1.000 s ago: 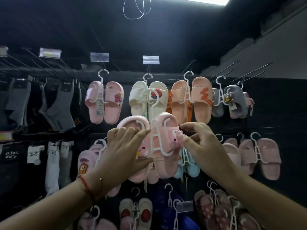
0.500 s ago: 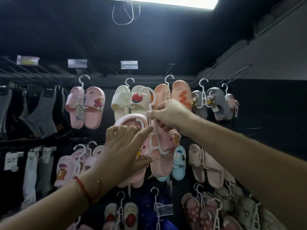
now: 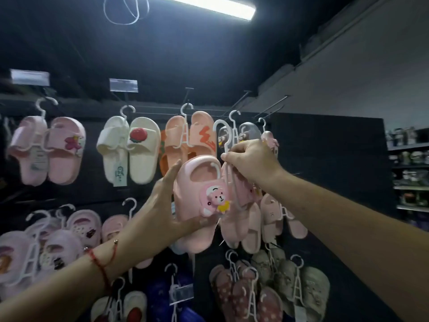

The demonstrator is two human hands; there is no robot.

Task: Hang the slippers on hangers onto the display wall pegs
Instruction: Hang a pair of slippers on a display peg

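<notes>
Crowded wall, bare pegs at upper right
Hung orange slippers (image 3: 189, 140) and grey slippers (image 3: 246, 133) flanked the raised hanger hook (image 3: 221, 131); empty pegs (image 3: 274, 105) jutted above.

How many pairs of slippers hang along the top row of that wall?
4 clear pairs, left to right: pink flower pair, cream strawberry pair, orange pair, grey pair. A pink slipper peeks out behind the right hand, so another pair may be hidden.
</notes>
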